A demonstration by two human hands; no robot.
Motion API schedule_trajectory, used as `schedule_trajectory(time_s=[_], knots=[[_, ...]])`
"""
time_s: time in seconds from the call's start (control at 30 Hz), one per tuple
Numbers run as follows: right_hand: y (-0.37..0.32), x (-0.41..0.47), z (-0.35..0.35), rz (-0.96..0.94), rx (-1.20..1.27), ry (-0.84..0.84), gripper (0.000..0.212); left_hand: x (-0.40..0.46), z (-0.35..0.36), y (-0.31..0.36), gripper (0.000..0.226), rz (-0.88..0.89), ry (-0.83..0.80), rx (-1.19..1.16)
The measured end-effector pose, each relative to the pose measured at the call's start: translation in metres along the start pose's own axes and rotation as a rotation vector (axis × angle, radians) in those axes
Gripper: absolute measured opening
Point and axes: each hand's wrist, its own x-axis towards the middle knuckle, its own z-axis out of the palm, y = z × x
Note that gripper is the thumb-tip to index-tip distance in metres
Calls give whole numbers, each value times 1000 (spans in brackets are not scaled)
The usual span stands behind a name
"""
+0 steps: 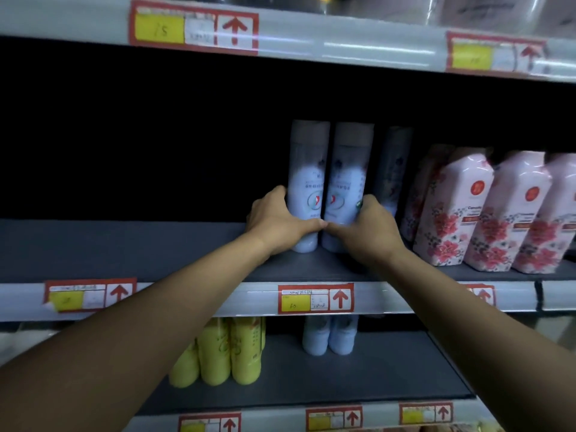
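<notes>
Just left of the pink bottles [452, 213], our left hand [274, 222] is closing its grip round the left pale bottle [307, 169], and our right hand [371, 232] round the right pale bottle [344, 169]. We are aiming to press low and slide with the bases flat, so neither tips.

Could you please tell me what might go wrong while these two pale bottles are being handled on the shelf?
The left hand and right hand grip the left pale bottle and right pale bottle near their bases, so the tall bottles could tip. The right hand sits close to the darker bottle behind and might knock it over. The pink floral bottles nearby could then be bumped.
</notes>
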Motion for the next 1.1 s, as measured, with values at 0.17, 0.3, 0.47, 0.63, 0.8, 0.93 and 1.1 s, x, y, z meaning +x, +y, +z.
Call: schedule_trajectory(time_s=[0.17, 0.3, 0.47, 0.63, 0.8, 0.93, 1.1], knots=[[-2, -31, -10, -79, 14, 24, 66, -29, -13, -3, 73, 106, 52, -53], [-5, -57, -19, -138, 43, 71, 58, -56, -25, -1, 71, 218, 120, -52], [-16, -87, -39, -283, 73, 145, 55, -86, -49, 14, 71, 404, 239, -1], [-23, -115, -64, -398, 85, 181, 54, -113, -72, 30, 70, 481, 248, -42], [-24, -141, -85, -468, 93, 195, 54, -143, -81, 40, 67, 509, 231, -101], [-11, -160, -92, -506, 45, 209, 56, -165, -76, 38, 67, 488, 190, -113], [18, -181, -90, -465, -10, 172, 55, -191, -58, 23, 69, 423, 142, -98]])
